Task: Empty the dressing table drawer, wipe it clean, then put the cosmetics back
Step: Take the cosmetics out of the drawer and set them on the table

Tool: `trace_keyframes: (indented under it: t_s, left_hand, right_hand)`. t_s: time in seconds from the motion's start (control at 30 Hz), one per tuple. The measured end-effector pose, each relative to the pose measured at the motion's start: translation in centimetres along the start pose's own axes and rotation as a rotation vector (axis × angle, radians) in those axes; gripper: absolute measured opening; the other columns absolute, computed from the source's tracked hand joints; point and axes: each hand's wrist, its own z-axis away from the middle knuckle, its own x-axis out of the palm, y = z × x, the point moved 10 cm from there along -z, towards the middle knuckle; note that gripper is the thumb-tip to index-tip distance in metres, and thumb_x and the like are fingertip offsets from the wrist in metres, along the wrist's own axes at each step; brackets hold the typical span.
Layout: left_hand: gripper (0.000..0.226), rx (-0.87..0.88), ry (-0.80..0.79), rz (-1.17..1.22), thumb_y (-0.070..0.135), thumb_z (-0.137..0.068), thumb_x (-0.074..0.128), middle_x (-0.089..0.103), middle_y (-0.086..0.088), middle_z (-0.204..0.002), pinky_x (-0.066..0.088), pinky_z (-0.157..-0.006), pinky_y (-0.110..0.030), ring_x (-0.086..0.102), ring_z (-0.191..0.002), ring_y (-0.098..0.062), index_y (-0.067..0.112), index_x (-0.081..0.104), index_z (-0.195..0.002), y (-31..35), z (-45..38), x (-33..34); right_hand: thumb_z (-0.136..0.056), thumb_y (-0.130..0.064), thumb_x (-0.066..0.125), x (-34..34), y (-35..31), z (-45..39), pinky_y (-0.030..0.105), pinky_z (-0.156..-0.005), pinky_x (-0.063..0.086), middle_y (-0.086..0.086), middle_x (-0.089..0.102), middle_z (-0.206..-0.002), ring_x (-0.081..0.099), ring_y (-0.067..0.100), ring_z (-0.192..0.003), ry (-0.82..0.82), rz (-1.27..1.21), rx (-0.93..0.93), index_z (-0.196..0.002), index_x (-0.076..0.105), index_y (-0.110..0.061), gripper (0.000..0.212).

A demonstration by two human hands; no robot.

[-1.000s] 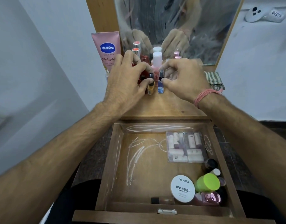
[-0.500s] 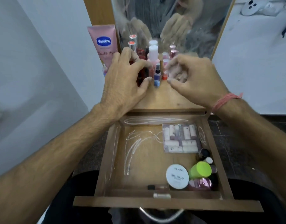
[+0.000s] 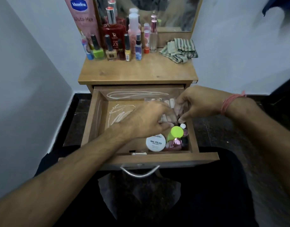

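Drawer [image 3: 98, 122] is standing pulled out in the middle of the frame, and both hands are reaching into its right half. The left hand [image 3: 147, 122] is coming in from the lower left, blurred, its fingers curled over the clear packet of small white tubes [image 3: 171, 102]; whether they are gripping it cannot be told, since the hand is hiding most of the packet. The right hand [image 3: 195, 102], wearing a pink thread band [image 3: 229, 102] on the wrist, is coming in from the right with fingers bent downward and thumb and forefinger drawing close at the packet's right edge; blur is keeping the contact uncertain. Below the hands, in the drawer's lower right corner, are sitting a white round tin marked NAIL POLISH [image 3: 156, 143], a lime green cap [image 3: 176, 132], a small white cap [image 3: 183, 126] and a pink shiny bottle [image 3: 176, 143], partly hiding one another. White streaks [image 3: 119, 114] are showing on the drawer floor at left. On the table top [image 3: 137, 72] in the upper part of the frame, nail polish bottles [image 3: 111, 48], a red perfume bottle [image 3: 114, 32] and a pink Vaseline tube [image 3: 82, 15], cut off by the top edge, are standing in a cluster, with a striped cloth [image 3: 179, 49] lying crumpled to their right below the mirror [image 3: 173, 12].
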Motion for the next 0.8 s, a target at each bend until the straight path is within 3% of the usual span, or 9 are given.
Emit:
trace_keyframes:
  t_s: [0.07, 0.17, 0.27, 0.37, 0.43, 0.53, 0.67, 0.8]
  left_hand:
    - [0.017, -0.056, -0.037, 0.052, 0.039, -0.097, 0.083, 0.073, 0.019, -0.101, 0.039, -0.068, -0.005, 0.053, -0.081, 0.021, 0.036, 0.083, -0.114, -0.9, -0.3, 0.9]
    - [0.021, -0.169, -0.046, 0.09, 0.044, -0.096, 0.085, 0.079, 0.02, -0.098, 0.046, -0.066, -0.007, 0.06, -0.076, 0.016, 0.033, 0.083, -0.114, -2.2, -0.6, 1.6]
    - [0.027, -0.244, -0.044, 0.137, 0.044, -0.094, 0.087, 0.072, 0.024, -0.086, 0.043, -0.063, -0.007, 0.06, -0.072, 0.015, 0.03, 0.083, -0.117, -2.8, -0.8, 2.3]
    - [0.021, -0.285, -0.042, 0.152, 0.048, -0.093, 0.087, 0.066, 0.025, -0.079, 0.062, -0.075, -0.028, 0.064, -0.076, 0.007, 0.033, 0.079, -0.106, -2.8, -0.9, 2.8]
    - [0.022, -0.304, -0.038, 0.154, 0.053, -0.091, 0.086, 0.068, 0.021, -0.08, 0.065, -0.078, -0.04, 0.067, -0.078, 0.0, 0.035, 0.074, -0.095, -2.8, -1.0, 3.0]
    - [0.026, -0.309, -0.025, 0.196, 0.057, -0.091, 0.085, 0.071, 0.018, -0.08, 0.066, -0.074, -0.042, 0.068, -0.075, 0.0, 0.033, 0.076, -0.094, -2.8, -1.0, 3.1]
    - [0.026, -0.279, 0.115, 0.156, 0.057, -0.09, 0.078, 0.069, 0.014, -0.089, 0.059, -0.071, -0.036, 0.066, -0.079, -0.003, 0.032, 0.072, -0.092, -2.7, -0.4, -0.7]
    - [0.02, -0.242, 0.392, 0.025, 0.051, -0.094, 0.072, 0.065, 0.017, -0.097, 0.057, -0.075, -0.036, 0.06, -0.082, -0.004, 0.033, 0.072, -0.101, -2.7, 0.0, -7.5]
  right_hand:
    - [-0.077, -0.03, 0.096, 0.3, -0.1, 0.0, 0.018, -0.067, 0.049, -0.017, 0.079, -0.081, 0.07, -0.006, -0.073, 0.023, 0.029, 0.009, -0.088, 0.081, -0.026, 0.019]
    - [-0.082, -0.031, 0.092, 0.2, -0.3, 0.0, 0.025, -0.074, 0.055, -0.016, 0.08, -0.083, 0.073, -0.001, -0.079, 0.083, 0.068, -0.005, -0.091, 0.08, -0.026, 0.015]
    - [-0.088, -0.03, 0.085, -0.2, -0.2, 0.4, 0.029, -0.08, 0.059, -0.016, 0.08, -0.086, 0.074, 0.003, -0.082, 0.158, 0.094, -0.013, -0.095, 0.08, -0.026, 0.01]
    - [-0.09, -0.034, 0.084, -0.3, -0.1, 0.7, 0.024, -0.077, 0.056, -0.017, 0.079, -0.088, 0.072, 0.0, -0.083, 0.202, 0.093, -0.018, -0.096, 0.079, -0.027, 0.011]
    - [-0.09, -0.036, 0.083, -0.3, -0.3, 0.9, 0.021, -0.074, 0.053, -0.017, 0.078, -0.087, 0.07, -0.002, -0.082, 0.229, 0.09, -0.025, -0.096, 0.08, -0.027, 0.011]
    - [-0.092, -0.039, 0.081, -0.4, -0.4, 1.5, 0.025, -0.077, 0.055, -0.018, 0.077, -0.088, 0.069, -0.003, -0.083, 0.264, 0.085, -0.027, -0.096, 0.079, -0.028, 0.012]
    - [-0.089, -0.048, 0.081, -2.2, -0.5, 2.6, 0.017, -0.069, 0.052, -0.019, 0.074, -0.081, 0.069, -0.002, -0.077, 0.395, -0.096, -0.04, -0.099, 0.078, -0.032, 0.019]
    - [-0.086, -0.039, 0.087, -6.2, -2.2, 2.9, 0.025, -0.072, 0.062, -0.014, 0.078, -0.085, 0.073, 0.002, -0.073, 0.631, -0.3, -0.104, -0.103, 0.079, -0.029, 0.021]
